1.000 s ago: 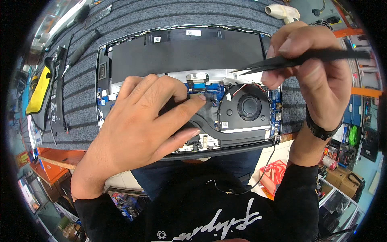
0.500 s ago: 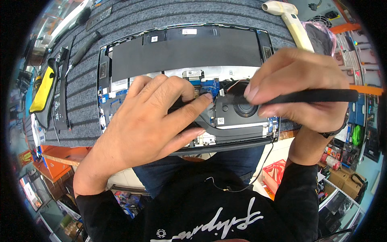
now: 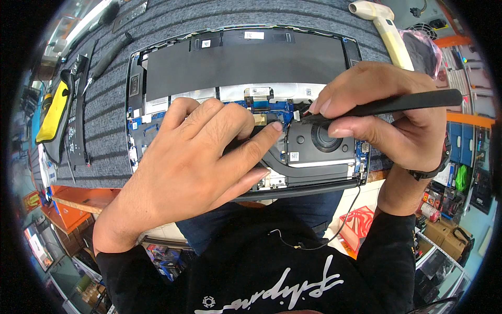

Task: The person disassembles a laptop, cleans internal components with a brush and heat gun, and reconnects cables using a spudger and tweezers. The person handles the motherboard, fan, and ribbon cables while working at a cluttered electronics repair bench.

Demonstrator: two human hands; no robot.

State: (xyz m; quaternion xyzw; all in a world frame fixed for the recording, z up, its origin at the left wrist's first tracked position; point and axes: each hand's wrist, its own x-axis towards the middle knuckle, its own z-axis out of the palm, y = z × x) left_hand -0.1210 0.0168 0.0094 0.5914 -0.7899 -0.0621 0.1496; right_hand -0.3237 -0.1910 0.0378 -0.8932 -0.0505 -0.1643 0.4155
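Note:
An opened laptop [image 3: 240, 65] lies in front of me with its insides showing. My left hand [image 3: 193, 152] is spread over its middle, holding nothing that I can see. The index fingertip rests by the edge of a blue circuit board [image 3: 280, 105]. In my right hand [image 3: 381, 110] a pair of black tweezers [image 3: 408, 103] is pinched, the points aimed left at a small white connector [image 3: 298, 115] with dark wires. Whether the points touch it I cannot tell. Right below the tweezers is a round cooling fan [image 3: 326, 138]. My left palm hides part of the board.
The laptop sits on a grey ribbed mat [image 3: 172, 21]. Left of it lie a dark-handled screwdriver [image 3: 107, 57], a long black strip [image 3: 81, 115] and a yellow-and-black pouch [image 3: 55, 112]. A cream heat gun [image 3: 389, 39] lies at the far right. A thin black cable [image 3: 351, 209] hangs at the near edge.
The tweezers and my right hand have moved slightly up, and the tool now shows sharply above the fan. My left hand stays over the board; the view has shifted a little.

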